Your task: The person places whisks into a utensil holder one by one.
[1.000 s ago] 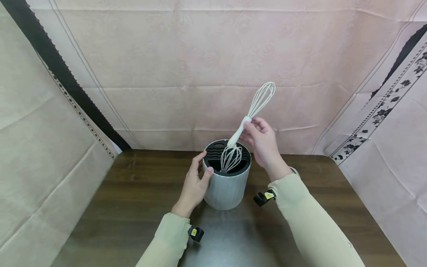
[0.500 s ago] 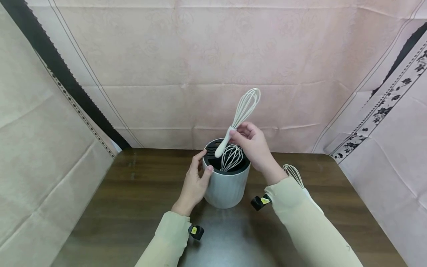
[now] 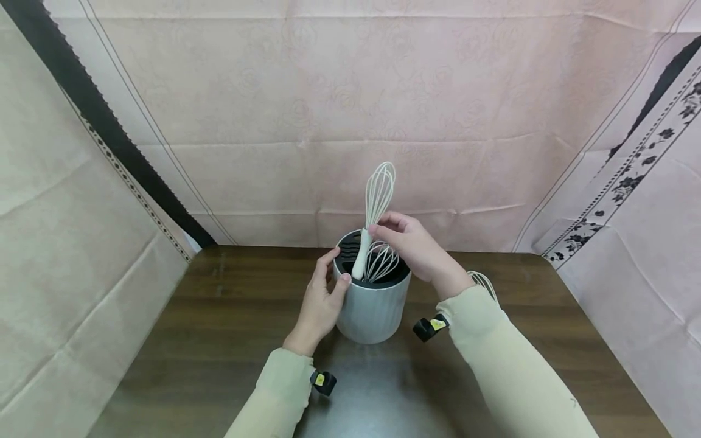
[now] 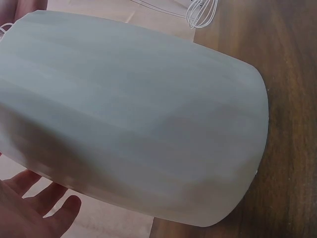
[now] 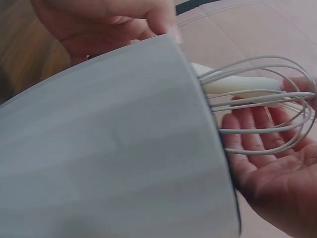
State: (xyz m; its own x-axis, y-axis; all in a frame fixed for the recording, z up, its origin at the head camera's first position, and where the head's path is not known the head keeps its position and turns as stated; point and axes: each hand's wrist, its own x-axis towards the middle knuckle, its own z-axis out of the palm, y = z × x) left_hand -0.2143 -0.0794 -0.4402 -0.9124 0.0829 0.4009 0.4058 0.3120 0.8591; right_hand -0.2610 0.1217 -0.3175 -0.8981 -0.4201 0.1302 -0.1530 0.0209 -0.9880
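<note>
On the table stands a pale grey utensil holder [image 3: 369,316] with a black slotted top. My left hand [image 3: 320,298] grips its left side, thumb at the front rim. My right hand [image 3: 418,252] pinches a white whisk [image 3: 378,194] near where handle and wires meet. That whisk is upside down, its handle end at the holder's opening, wires pointing up. A second whisk [image 3: 386,261] stands in the opening beside it, wires up. In the right wrist view the held handle [image 5: 252,84] shows behind that whisk's wires [image 5: 267,64]. The left wrist view is mostly the holder's wall [image 4: 138,119].
Another whisk [image 3: 483,284] lies on the table to the right, mostly hidden by my right sleeve. Behind the brown wooden table [image 3: 235,340] hangs a pale pink cloth [image 3: 306,109], with patterned cloths at both sides.
The held whisk has moved left and down and turned upright, its handle end now at the holder's opening. My left hand has stayed on the holder.
</note>
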